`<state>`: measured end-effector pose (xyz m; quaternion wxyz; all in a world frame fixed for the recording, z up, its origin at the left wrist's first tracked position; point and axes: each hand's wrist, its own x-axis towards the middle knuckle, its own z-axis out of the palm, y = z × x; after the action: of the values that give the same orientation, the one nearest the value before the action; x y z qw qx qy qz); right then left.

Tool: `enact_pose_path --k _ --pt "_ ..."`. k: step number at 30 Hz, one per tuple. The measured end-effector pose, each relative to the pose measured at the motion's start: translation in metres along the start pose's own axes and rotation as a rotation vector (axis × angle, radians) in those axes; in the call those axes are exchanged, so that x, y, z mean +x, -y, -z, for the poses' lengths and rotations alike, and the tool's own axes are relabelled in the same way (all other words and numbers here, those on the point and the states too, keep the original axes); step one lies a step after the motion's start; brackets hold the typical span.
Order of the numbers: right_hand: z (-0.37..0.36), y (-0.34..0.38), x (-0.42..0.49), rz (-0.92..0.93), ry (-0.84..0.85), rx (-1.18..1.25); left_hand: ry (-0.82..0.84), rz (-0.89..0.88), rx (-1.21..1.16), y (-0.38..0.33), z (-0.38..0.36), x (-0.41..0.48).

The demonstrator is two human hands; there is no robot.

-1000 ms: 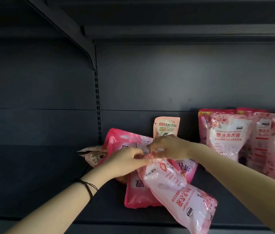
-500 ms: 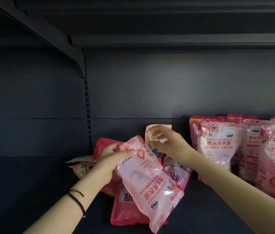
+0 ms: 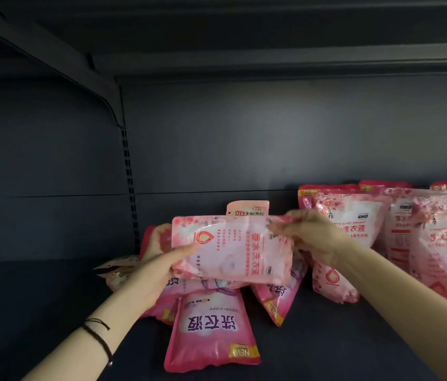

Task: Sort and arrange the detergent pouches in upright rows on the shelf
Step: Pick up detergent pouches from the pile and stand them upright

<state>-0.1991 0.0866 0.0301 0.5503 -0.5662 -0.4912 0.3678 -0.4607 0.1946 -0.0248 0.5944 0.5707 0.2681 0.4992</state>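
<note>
Head view. Holds 1 pale pink pouch [image 3: 233, 248] sideways in the air, above a loose heap at the middle of the shelf [image 3: 326, 350]. Grips its left end with the left hand [image 3: 162, 259], thumb across the front and fingers curled behind. Pinches its right end with the right hand [image 3: 313, 237], fingers closed on the film.

Below it, flat on the shelf: a dark pink pouch [image 3: 211, 331] near the front edge, a 2nd dark pink pouch [image 3: 280, 301] tilted to its right, and more half hidden under the hands. Behind, against the far wall, 1 peach pouch [image 3: 247, 209] standing. At the far left of the heap, small pale packs [image 3: 118, 270], too blurred to read. To the right, an upright row [image 3: 354, 215] of matching pale pink pouches.

Judging by the print, has its base at the left end. So: swing the left end down and the right end up until the text reads level. Carry it right and set it down just beside the nearest pouch of the row, face forward. Press the base flat before letting go, since the liquid inside probably slumps and tips a soft pack. Release the top last. Avoid brushing the row, which seems ready to topple.
</note>
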Motion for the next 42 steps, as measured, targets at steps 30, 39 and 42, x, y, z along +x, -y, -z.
enact_pose_path --k 30,39,42 --pt "-0.033 -0.023 -0.023 0.569 -0.504 -0.146 0.142 -0.311 0.188 -0.013 -0.082 -0.003" --pt "-0.004 -0.013 -0.027 0.369 -0.376 0.313 0.096 -0.268 0.007 -0.014 -0.118 0.008" --pt "0.015 -0.001 -0.031 0.421 -0.393 0.282 0.113 -0.279 -0.016 -0.016 -0.135 0.011"
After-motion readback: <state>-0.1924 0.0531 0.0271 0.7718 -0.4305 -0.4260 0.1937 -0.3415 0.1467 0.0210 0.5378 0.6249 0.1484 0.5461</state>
